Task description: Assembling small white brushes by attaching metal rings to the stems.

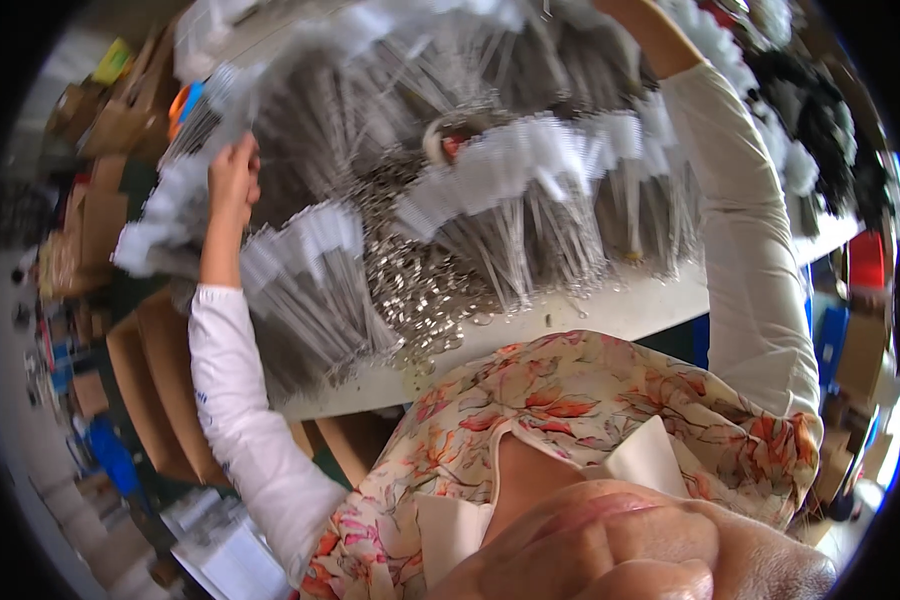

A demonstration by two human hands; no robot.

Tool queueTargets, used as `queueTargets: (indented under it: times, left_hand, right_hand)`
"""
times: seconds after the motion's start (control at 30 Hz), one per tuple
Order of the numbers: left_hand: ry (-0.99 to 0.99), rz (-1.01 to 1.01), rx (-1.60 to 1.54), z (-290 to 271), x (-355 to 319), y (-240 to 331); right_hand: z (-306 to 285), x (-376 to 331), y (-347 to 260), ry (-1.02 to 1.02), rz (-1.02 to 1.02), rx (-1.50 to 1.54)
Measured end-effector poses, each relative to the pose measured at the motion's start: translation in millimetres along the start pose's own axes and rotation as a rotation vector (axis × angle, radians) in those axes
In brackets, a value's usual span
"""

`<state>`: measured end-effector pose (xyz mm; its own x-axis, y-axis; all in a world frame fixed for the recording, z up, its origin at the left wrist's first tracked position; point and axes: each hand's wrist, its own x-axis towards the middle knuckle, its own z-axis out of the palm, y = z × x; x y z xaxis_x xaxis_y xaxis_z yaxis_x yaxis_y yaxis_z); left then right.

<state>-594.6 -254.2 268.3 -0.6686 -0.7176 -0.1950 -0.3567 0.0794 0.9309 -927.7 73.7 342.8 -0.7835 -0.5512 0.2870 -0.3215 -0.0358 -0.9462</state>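
- Some brown cardboard boxes (98,225) stand at the left side, and what they contain I cannot see.
- A tall brown carton (155,385) stands below the left part of the surface (640,305); its inside is also not clear.
- At the right side there is a red container (866,260), with contents too small to tell.
- The left grip (234,180) has its fingers bent inward, at the left edge of the bundles. Pale, blurred material is just beside the fingertips, but I cannot tell if the fingers are closed on a piece.
- The right grip is beyond the upper edge; only the right forearm (745,190), in a white sleeve, reaches there. So I cannot tell how open it is, or what it touches.
- The wire-stemmed pieces (515,205) lie in many fan-shaped bundles on the surface, in a front row and a back row. Their stems are thin, straight and grey like metal; their ends are broad, whitish and half transparent.
- Between the bundles, a loose heap of small metal bits (420,290) spreads to the front edge, shiny and silver.
- A round pale object (436,142), with red at its middle, sits among the bundles.
- The surface is white and smooth.
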Motion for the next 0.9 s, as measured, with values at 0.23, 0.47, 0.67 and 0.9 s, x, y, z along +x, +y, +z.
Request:
queueTargets:
  times: [0.23,0.47,0.67,0.9]
  left_hand:
    - [-0.128,-0.062,0.143,25.1,17.5,-17.2]
    - [0.023,-0.073,0.037,37.4,17.0,-10.7]
    - [0.081,-0.058,-0.079,37.5,9.7,-8.2]
    - [0.064,-0.036,-0.121,50.8,-1.1,6.6]
  right_hand:
    - [-33.5,-28.4,94.7,0.09,-0.078,-0.842]
    - [-4.4,-33.4,96.6,0.124,0.129,-0.906]
    - [-8.9,-31.7,100.9,0.226,0.073,-0.876]
    - [-25.5,-16.8,89.4,0.048,0.226,-0.476]
